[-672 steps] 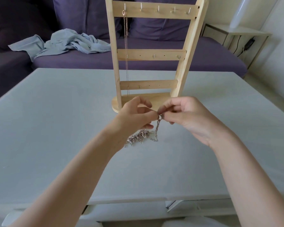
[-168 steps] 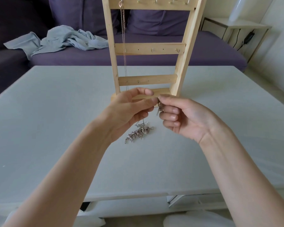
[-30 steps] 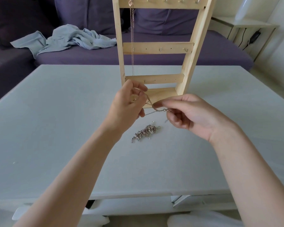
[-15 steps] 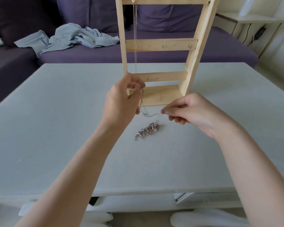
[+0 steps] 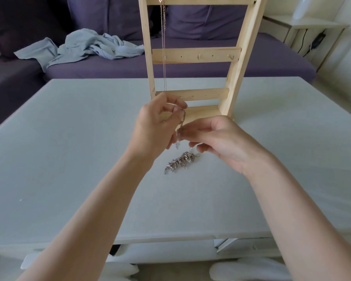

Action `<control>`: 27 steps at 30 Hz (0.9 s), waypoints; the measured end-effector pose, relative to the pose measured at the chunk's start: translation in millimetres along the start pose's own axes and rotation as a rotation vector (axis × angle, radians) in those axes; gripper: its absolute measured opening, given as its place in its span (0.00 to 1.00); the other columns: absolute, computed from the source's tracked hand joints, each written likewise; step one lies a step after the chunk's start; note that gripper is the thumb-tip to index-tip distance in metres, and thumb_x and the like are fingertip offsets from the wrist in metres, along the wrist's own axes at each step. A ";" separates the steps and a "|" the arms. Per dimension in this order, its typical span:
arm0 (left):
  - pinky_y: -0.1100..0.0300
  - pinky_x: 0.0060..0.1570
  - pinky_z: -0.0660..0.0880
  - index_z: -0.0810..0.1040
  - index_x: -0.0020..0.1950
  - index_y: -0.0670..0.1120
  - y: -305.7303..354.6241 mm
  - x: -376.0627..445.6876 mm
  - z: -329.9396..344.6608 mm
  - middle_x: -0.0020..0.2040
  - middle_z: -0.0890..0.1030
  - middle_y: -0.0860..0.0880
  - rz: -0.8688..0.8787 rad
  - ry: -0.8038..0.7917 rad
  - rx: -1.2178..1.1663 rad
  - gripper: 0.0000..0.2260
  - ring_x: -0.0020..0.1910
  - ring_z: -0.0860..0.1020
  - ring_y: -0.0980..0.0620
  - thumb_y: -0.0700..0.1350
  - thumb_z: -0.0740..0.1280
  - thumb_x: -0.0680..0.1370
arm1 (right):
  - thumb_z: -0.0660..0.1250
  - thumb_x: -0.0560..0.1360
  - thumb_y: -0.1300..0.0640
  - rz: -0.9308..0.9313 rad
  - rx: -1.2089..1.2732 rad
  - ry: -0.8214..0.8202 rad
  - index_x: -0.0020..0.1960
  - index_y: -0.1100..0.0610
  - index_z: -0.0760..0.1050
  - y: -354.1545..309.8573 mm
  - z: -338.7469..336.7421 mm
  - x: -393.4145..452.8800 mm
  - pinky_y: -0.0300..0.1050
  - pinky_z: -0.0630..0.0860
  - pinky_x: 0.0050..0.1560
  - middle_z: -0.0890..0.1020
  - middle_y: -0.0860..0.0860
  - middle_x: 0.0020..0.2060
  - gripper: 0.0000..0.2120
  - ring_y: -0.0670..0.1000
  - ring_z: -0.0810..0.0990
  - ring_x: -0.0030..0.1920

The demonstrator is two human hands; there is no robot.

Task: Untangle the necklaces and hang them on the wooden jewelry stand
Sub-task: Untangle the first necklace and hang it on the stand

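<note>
a tall pale wooden jewelry stand (image 5: 193, 55) with ladder-like rungs and small hooks stands upright on the light grey table (image 5: 69, 159). a thin rose-gold chain necklace (image 5: 164, 57) hangs from a hook on its top rung. just in front of the stand's base, the left hand (image 5: 156, 126) pinches a fine silver chain (image 5: 182, 120) with curled fingers, and the right hand (image 5: 217, 138) pinches the same chain lower down. a tangled silver clump of necklaces (image 5: 180, 161) lies on the table nearer than the stand, below both hands.
</note>
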State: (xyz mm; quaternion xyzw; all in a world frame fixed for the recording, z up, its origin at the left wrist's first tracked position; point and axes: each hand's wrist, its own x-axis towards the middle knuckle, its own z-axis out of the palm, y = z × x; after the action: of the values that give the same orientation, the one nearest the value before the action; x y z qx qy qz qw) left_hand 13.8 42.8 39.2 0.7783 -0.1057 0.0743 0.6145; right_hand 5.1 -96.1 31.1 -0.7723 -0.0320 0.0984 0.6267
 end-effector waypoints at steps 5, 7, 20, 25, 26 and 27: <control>0.66 0.19 0.65 0.75 0.41 0.46 0.4 -0.6 -2.4 0.37 0.75 0.51 -0.046 0.007 -0.041 0.10 0.18 0.69 0.58 0.33 0.62 0.78 | 0.67 0.74 0.65 0.018 0.063 0.031 0.38 0.59 0.79 -3.4 -2.7 -1.8 0.34 0.70 0.32 0.82 0.50 0.31 0.06 0.43 0.75 0.30; 0.66 0.20 0.65 0.75 0.42 0.45 -0.7 0.1 -4.5 0.37 0.77 0.50 -0.085 0.025 -0.069 0.09 0.21 0.75 0.57 0.33 0.61 0.77 | 0.65 0.74 0.65 0.059 0.100 0.075 0.37 0.60 0.77 -4.7 -4.4 -1.5 0.35 0.70 0.32 0.81 0.51 0.32 0.08 0.44 0.75 0.30; 0.70 0.21 0.64 0.76 0.43 0.46 -6.3 0.4 -2.1 0.41 0.78 0.49 -0.358 -0.017 -0.150 0.07 0.26 0.80 0.58 0.34 0.63 0.77 | 0.61 0.75 0.62 0.121 0.549 0.130 0.35 0.57 0.71 -10.7 -8.0 -3.3 0.39 0.70 0.39 0.71 0.48 0.23 0.10 0.47 0.72 0.28; 0.68 0.22 0.64 0.75 0.43 0.46 -3.6 0.7 -3.8 0.41 0.77 0.45 -0.321 0.011 -0.164 0.08 0.23 0.77 0.58 0.34 0.63 0.77 | 0.64 0.76 0.59 0.103 0.350 0.154 0.36 0.58 0.74 -10.3 -6.7 -3.6 0.36 0.70 0.34 0.67 0.47 0.19 0.10 0.46 0.69 0.24; 0.68 0.21 0.64 0.75 0.43 0.46 -3.1 1.0 -4.5 0.42 0.76 0.44 -0.305 0.021 -0.165 0.08 0.23 0.77 0.58 0.34 0.63 0.77 | 0.64 0.76 0.59 0.101 0.317 0.151 0.38 0.58 0.75 -10.2 -6.7 -3.8 0.36 0.71 0.33 0.66 0.47 0.19 0.09 0.46 0.69 0.24; 0.68 0.21 0.64 0.75 0.42 0.46 -2.7 1.2 -4.7 0.43 0.75 0.43 -0.289 0.029 -0.165 0.08 0.23 0.76 0.58 0.34 0.63 0.77 | 0.64 0.76 0.60 0.101 0.281 0.140 0.40 0.59 0.77 -9.9 -6.8 -3.8 0.36 0.70 0.32 0.66 0.47 0.18 0.07 0.46 0.69 0.23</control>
State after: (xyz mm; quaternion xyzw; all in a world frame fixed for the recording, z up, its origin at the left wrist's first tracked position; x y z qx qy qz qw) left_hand 15.7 47.8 38.1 0.7312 0.0103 -0.0125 0.6819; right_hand 3.4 -101.1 42.5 -0.6827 0.0647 0.0790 0.7235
